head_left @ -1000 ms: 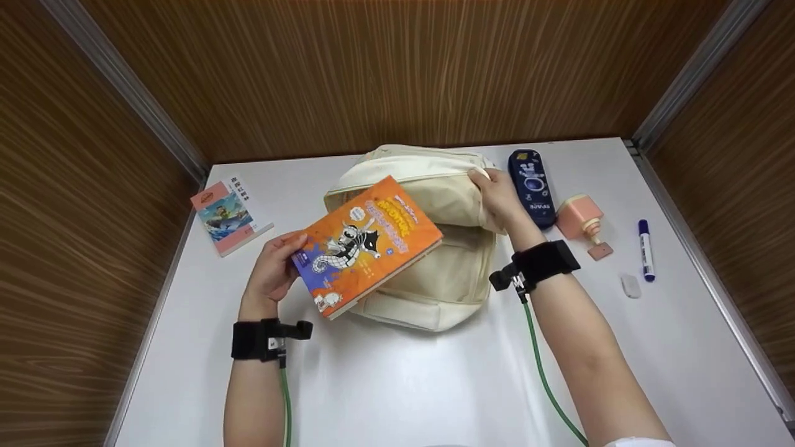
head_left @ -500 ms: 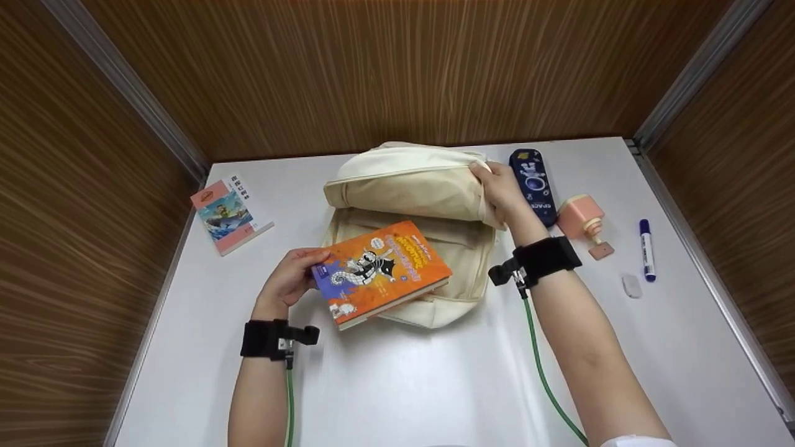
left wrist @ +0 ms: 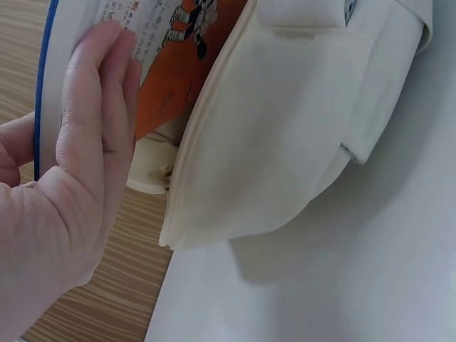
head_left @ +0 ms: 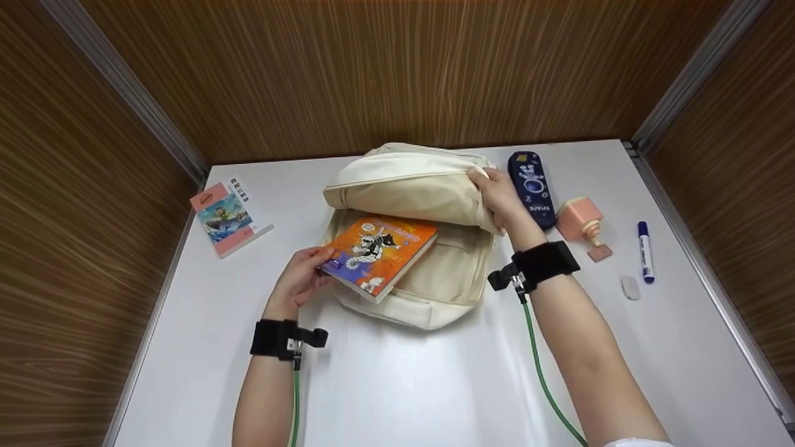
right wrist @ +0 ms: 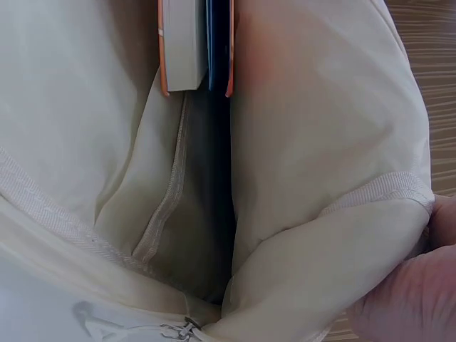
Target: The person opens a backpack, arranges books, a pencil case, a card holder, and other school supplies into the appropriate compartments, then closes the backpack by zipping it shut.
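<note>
A cream canvas backpack (head_left: 435, 279) lies on the white table (head_left: 397, 385), its top flap lifted. My right hand (head_left: 497, 195) grips the flap's right edge and holds it up. My left hand (head_left: 304, 276) holds an orange paperback (head_left: 379, 248) by its near left corner, the book's far end sliding under the flap into the bag's mouth. In the left wrist view my fingers (left wrist: 92, 142) lie along the orange book (left wrist: 171, 64) beside the backpack (left wrist: 285, 142). The right wrist view looks into the open backpack (right wrist: 92, 142), where the book's edge (right wrist: 192, 43) enters from above.
A second, pink-and-blue book (head_left: 228, 214) lies at the table's left edge. Right of the bag sit a dark blue pencil case (head_left: 532, 186), a peach bottle (head_left: 581, 220), a blue marker (head_left: 645, 250) and a small white eraser (head_left: 630, 287). Wooden walls enclose the table on three sides.
My left hand has lowered the orange book from above the bag and pushed it forward under the raised flap. My right hand has kept its hold on the flap.
</note>
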A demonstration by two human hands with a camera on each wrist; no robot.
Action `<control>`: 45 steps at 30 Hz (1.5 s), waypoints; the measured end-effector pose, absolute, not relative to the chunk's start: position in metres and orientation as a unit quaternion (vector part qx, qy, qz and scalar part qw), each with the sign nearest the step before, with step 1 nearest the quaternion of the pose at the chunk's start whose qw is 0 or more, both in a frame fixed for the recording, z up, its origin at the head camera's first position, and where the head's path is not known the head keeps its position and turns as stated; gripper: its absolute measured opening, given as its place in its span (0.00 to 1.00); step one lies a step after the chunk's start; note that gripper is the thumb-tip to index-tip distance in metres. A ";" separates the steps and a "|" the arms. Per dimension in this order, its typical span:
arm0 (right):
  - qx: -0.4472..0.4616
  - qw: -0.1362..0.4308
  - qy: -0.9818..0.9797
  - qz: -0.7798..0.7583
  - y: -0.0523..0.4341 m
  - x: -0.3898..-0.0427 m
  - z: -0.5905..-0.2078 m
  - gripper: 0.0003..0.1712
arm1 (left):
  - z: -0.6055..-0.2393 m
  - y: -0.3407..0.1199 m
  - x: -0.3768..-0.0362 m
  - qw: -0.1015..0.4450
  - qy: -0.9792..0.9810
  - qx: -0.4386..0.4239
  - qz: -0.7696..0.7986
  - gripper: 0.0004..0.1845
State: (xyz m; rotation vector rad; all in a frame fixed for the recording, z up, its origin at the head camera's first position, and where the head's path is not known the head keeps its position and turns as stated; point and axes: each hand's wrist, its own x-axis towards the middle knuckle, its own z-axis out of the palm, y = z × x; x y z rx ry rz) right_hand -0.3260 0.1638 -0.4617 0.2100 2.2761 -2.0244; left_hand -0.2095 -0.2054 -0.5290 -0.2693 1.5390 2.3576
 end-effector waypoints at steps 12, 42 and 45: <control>0.057 0.036 0.738 -0.671 0.161 -0.324 -0.465 0.17 | -0.536 -0.171 -0.218 0.166 0.482 -0.084 0.856 0.21; 0.033 0.064 0.727 -0.683 0.154 -0.320 -0.470 0.17 | -0.534 -0.127 -0.245 0.079 0.540 -0.170 0.820 0.12; 0.030 0.065 0.731 -0.679 0.153 -0.321 -0.471 0.17 | -0.533 -0.121 -0.252 0.077 0.554 -0.163 0.813 0.19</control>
